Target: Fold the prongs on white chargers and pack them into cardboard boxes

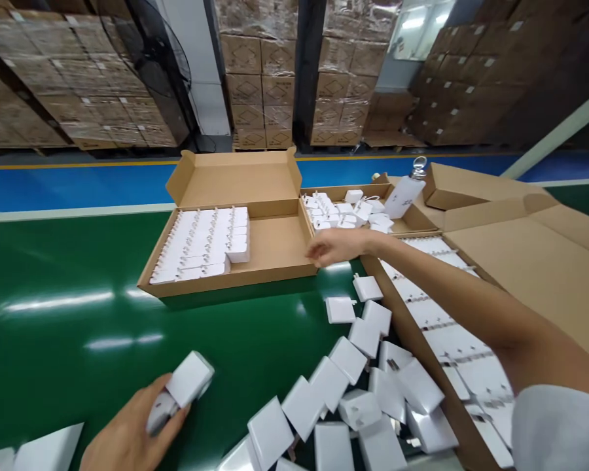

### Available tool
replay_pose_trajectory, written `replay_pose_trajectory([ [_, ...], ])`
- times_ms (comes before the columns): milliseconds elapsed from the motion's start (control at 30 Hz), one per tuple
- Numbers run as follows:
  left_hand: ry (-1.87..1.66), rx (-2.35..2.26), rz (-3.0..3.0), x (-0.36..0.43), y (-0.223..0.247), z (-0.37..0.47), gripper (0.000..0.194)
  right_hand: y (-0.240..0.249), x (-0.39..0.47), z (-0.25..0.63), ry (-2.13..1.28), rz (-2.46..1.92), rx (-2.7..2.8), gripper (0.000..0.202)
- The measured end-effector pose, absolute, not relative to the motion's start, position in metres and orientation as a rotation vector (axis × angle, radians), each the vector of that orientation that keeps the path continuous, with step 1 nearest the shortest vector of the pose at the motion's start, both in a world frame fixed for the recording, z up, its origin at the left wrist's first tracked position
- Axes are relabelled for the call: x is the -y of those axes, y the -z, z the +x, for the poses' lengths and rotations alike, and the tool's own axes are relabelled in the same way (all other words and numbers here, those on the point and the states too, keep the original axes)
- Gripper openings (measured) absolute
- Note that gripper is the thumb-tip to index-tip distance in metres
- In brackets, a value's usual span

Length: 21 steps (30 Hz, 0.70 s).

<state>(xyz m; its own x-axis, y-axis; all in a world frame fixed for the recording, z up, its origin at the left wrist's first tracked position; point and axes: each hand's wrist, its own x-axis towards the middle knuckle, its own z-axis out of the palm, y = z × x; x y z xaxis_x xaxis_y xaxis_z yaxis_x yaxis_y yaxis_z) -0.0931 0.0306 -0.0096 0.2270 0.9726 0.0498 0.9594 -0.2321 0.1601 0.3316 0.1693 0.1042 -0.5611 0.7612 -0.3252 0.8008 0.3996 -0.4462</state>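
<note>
My left hand [140, 425] is closed around a white plug-in charger [190, 378], low over the green table. A second rounded, pale part [160, 412] shows between its thumb and fingers; whether it belongs to the same charger I cannot tell. My right hand [338, 246] reaches across to the right edge of an open cardboard box [279, 242], fingers curled and pointing down; anything inside them is hidden. Rows of white chargers [196, 242] fill the left part of that box, while its right part shows bare cardboard. Loose chargers [326, 383] lie scattered nearer me.
Right of the box, a tray [412, 226] holds jumbled chargers and a white bottle-like object [405, 195] with a metal ring. Under my right arm lies a long carton [422, 333] of chargers in rows. White pieces [49, 448] sit at lower left. Stacked cartons [260, 91] stand behind.
</note>
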Motion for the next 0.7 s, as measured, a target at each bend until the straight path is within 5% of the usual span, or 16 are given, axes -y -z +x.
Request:
replay_pose_trajectory([
  [167,0.048,-1.965,2.801,-0.078,-0.026,-0.027,0.048,-0.059,-0.103,0.375,0.312,1.523,-2.029,0.054],
  [333,0.398,-1.962,2.657,-0.102,-0.028,0.010,0.049,-0.035,-0.089,0.376,0.193,1.514,-2.118,0.062],
  [433,0.359,-1.861,2.505,-0.108,-0.020,0.003,0.046,-0.043,-0.095,0.358,0.426,1.517,-2.232,0.064],
  [567,-0.236,-1.659,2.366,-0.101,-0.018,-0.012,0.058,-0.041,-0.100,0.300,1.015,1.429,-2.376,0.075],
  [700,-0.549,-1.496,2.228,-0.087,-0.026,-0.017,0.051,-0.027,-0.103,0.231,1.156,1.338,-2.698,0.064],
])
